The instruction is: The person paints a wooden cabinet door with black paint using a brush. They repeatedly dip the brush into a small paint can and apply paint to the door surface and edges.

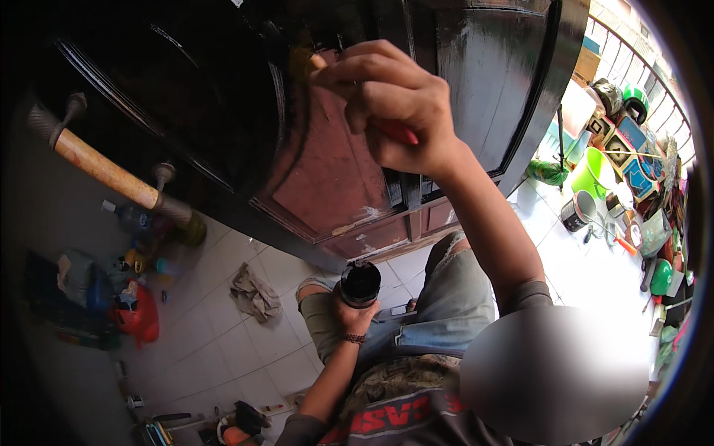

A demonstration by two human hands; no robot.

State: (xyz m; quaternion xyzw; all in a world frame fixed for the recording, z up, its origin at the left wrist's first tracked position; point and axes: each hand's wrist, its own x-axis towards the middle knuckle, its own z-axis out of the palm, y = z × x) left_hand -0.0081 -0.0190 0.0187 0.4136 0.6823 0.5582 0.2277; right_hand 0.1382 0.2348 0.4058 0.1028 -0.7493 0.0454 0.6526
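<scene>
In front of me stands a panelled wooden door (pixel 338 175), glossy black over much of its surface and reddish brown on its middle and lower panels. My right hand (pixel 401 104) is raised to it, fingers closed round a paintbrush (pixel 402 133) with a red handle end. The brush's head points to the dark upper edge of the brown panel; its bristles are hard to make out in the shade. Low between my knees, my left hand (pixel 355 318) grips a small open can (pixel 361 285) holding black paint, its mouth facing up.
A long wooden door handle (pixel 108 169) juts out at the left. On the tiled floor lie a crumpled rag (pixel 254 292), a red plastic bag (pixel 138 312) and tools at lower left. At right stand a green bucket (pixel 592 172), a paint tin (pixel 578 212) and piled goods beside a railing.
</scene>
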